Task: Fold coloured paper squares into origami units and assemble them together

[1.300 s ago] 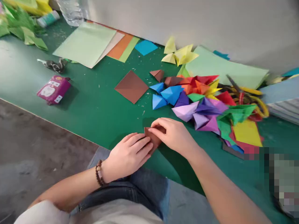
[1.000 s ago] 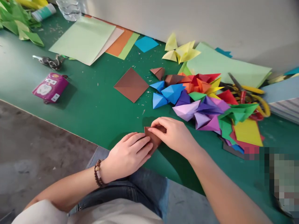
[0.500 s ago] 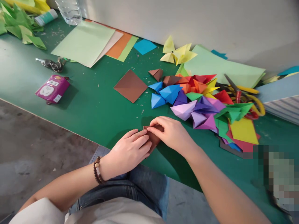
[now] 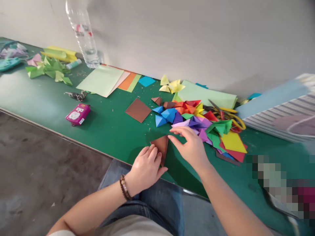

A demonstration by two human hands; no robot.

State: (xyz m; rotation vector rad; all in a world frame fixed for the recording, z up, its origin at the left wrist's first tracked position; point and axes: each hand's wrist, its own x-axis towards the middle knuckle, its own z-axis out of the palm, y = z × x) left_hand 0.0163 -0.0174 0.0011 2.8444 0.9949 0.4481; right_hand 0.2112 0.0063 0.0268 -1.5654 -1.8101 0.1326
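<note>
Apparently mid-fold, the left hand is pressing brown paper, fingers ungripping, the right hand hovering by its corner, fingers parted, next crease likely needing alignment.

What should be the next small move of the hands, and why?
Perhaps pinch the upper right corner of the nearer brown paper with the right hand: it stands open beside that corner, while the left hand lies over the paper's lower part.

Left fingers bent, palm-down; right fingers and thumb slightly apart.
</note>
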